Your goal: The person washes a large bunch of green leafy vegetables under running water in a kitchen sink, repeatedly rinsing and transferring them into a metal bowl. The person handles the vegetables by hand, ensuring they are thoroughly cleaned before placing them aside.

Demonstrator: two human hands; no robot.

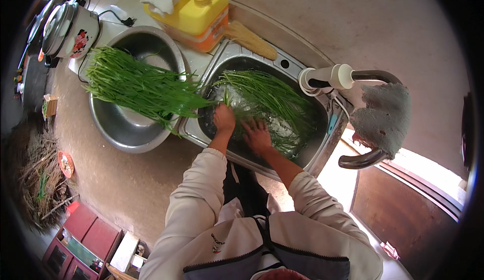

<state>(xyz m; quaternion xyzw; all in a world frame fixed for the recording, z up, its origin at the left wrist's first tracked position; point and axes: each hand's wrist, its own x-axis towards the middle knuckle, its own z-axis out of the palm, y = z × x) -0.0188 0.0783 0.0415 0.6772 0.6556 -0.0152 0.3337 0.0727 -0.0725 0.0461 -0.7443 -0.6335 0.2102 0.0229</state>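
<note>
My left hand is closed around a small bunch of green stalks, whose tips stick up past the fist at the sink's left side. In the water, my right hand has its fingers spread among blurred loose greens; whether it grips any cannot be told. Long, thin leafy greens, resembling Chinese chives, float along the far side of the stainless steel sink. A thick pile of similar greens lies across the metal basin to the left, its leaf ends reaching over the sink's rim.
Behind the sink stand a yellow pump jug and a loofah. A white faucet with a curved metal spout, draped in grey cloth, rises at right. A flowered pot and a power plug occupy the left counter.
</note>
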